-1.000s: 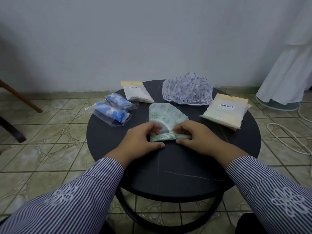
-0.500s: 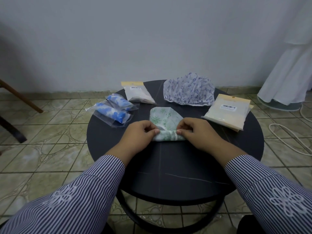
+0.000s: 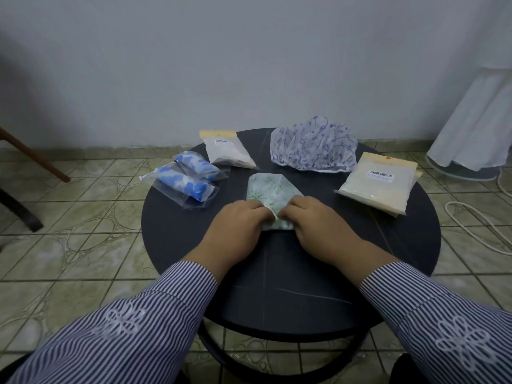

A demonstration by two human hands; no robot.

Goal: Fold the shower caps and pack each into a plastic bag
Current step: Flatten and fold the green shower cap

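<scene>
Rolling looks to be the step in hand: the left hand (image 3: 240, 224) and right hand (image 3: 314, 221) sit side by side at the near end of the green shower cap (image 3: 273, 189), fingers curled round its rolled edge. The cap lies mid-bench (image 3: 177, 245), its long axis running straight away from both hands, equally near each. Beyond wait the packed blue caps (image 3: 186, 180), a purple shower cap (image 3: 313, 148) and bag packs (image 3: 378, 182)
</scene>
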